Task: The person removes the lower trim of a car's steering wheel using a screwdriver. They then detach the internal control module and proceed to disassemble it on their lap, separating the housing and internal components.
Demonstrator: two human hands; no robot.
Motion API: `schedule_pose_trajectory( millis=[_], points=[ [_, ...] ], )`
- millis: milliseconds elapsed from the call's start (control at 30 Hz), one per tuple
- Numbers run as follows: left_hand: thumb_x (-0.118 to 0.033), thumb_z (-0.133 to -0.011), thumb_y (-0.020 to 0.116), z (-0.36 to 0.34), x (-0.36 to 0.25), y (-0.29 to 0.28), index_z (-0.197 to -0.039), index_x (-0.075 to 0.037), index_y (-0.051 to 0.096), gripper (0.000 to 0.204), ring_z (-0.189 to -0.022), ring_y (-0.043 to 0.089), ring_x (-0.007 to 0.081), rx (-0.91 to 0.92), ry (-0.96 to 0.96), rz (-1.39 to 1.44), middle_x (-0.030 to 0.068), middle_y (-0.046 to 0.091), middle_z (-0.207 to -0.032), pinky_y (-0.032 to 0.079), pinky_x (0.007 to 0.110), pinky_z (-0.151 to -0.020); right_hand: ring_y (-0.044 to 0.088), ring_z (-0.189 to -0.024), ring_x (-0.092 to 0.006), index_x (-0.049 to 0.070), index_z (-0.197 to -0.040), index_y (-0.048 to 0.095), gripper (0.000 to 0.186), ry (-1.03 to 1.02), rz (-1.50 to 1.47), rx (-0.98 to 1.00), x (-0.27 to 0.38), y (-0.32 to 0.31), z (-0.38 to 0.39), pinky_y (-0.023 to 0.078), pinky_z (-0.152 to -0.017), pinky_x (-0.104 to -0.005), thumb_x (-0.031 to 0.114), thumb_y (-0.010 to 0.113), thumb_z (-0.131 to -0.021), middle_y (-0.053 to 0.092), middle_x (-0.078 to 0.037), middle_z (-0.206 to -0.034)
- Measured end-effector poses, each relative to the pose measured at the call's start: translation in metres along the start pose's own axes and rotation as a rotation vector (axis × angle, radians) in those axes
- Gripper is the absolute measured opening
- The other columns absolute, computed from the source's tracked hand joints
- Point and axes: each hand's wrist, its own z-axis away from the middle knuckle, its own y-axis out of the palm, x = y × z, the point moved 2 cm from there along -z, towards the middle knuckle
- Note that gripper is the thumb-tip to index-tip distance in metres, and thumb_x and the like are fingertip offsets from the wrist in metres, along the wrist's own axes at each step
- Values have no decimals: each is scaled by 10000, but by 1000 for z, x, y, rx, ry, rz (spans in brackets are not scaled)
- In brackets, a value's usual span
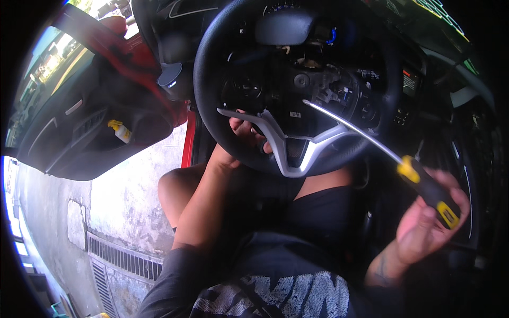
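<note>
In my right hand point(432, 214) I hold a screwdriver point(421, 183) with a black and yellow handle, my fingers closed round the grip. Its long metal shaft slants up and left across the steering wheel point(204, 69), and the tip overlaps the wheel's centre in view; whether it touches cannot be told. My left hand point(238, 140) is curled at the lower left of the wheel, holding a silver Y-shaped trim piece point(289, 167). Some of its fingers are hidden behind the trim, whose left end overlaps the wheel's rim. Dark inner parts of the wheel's hub point(302, 82) lie exposed.
An open red car door point(127, 58) stands to the left, with a yellow-topped spray bottle point(121, 131) in its pocket. Below it are concrete ground point(132, 196) and a metal drain grate point(124, 257). My legs lie beneath the wheel, and a lit screen point(410, 82) is at the right.
</note>
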Motion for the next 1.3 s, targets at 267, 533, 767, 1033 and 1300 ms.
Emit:
schedule_pose_trajectory(
  millis=[267,533,767,1033,1300],
  points=[
    [-256,-1086,701,-5,-5,-2,-1119,-119,673,144,-1014,767,229,66,43,14,73,744,-1128,649,416,-881,730,-1174,-427,40,-1313,441,585,-272,93,407,0,111,-8,614,-1013,-489,-43,844,-897,670,-290,-1309],
    [-254,-1030,779,-4,0,-21,-1183,-199,621,227,-1254,691,279,-25,-17,30,13,725,-1116,505,626,-1107,740,-1149,-439,50,-1305,484,640,-382,168,450,-1,128,-5,633,-985,-500,-15,907,-829,683,-266,-1310],
    [-246,-1040,767,-6,0,-21,-1179,-195,619,209,-1273,689,282,4,-19,25,15,729,-1124,509,630,-1109,752,-1121,-434,46,-1289,495,644,-403,162,459,0,132,-10,644,-970,-496,-25,916,-807,695,-261,-1278],
    [-232,-1038,768,-5,-1,-17,-1164,-203,613,202,-1237,702,265,8,-28,38,-8,715,-1072,506,614,-1107,764,-1096,-435,45,-1268,544,589,-464,169,479,10,141,-14,674,-928,-483,-48,898,-806,715,-247,-1223],
    [-253,-1069,732,-3,-5,4,-1076,-131,685,131,-855,740,147,-71,45,13,15,729,-947,613,310,-723,791,-1063,-413,92,-1211,615,269,-543,227,572,23,154,-11,692,-830,-461,47,732,-973,751,-230,-1162]
  ],
)
